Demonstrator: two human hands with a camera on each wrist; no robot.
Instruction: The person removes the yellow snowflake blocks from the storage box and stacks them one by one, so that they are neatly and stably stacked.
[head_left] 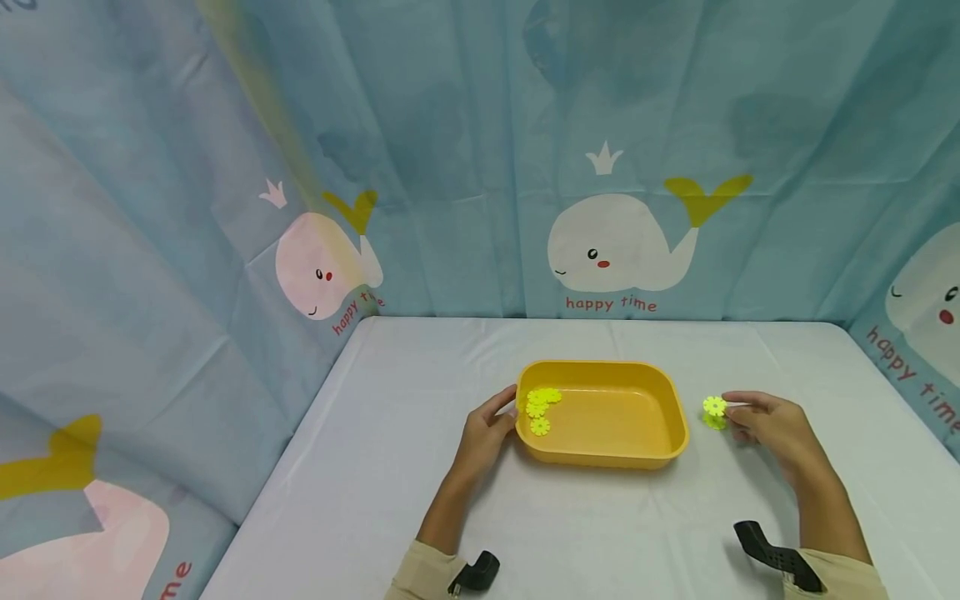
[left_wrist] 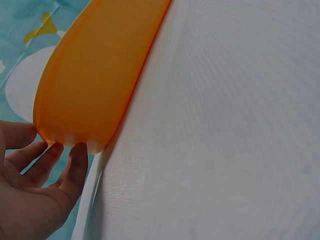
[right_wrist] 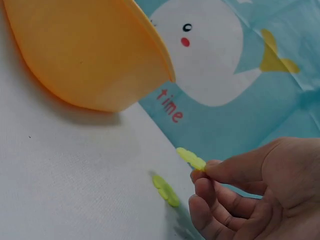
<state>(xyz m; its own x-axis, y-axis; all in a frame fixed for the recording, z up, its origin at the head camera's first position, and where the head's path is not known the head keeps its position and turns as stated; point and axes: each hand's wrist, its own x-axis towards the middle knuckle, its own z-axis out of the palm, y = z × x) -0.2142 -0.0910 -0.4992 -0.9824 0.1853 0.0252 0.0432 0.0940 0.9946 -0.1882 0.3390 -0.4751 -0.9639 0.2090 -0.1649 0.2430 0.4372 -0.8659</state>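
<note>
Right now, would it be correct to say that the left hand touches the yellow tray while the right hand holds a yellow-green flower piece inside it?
Not quite: the head view shows the right hand holding the yellow-green flower piece outside the yellow tray, beyond its right end. The left hand does touch the tray.

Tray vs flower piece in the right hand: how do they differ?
Size: the tray is far larger than the flower piece.
Shape: the tray is a walled, rounded rectangle; the flower piece is thin with a notched edge.
Colour: the tray is orange-yellow, the flower piece yellow-green.
Shared: both are in contact with a hand, left hand and right hand respectively.
</note>
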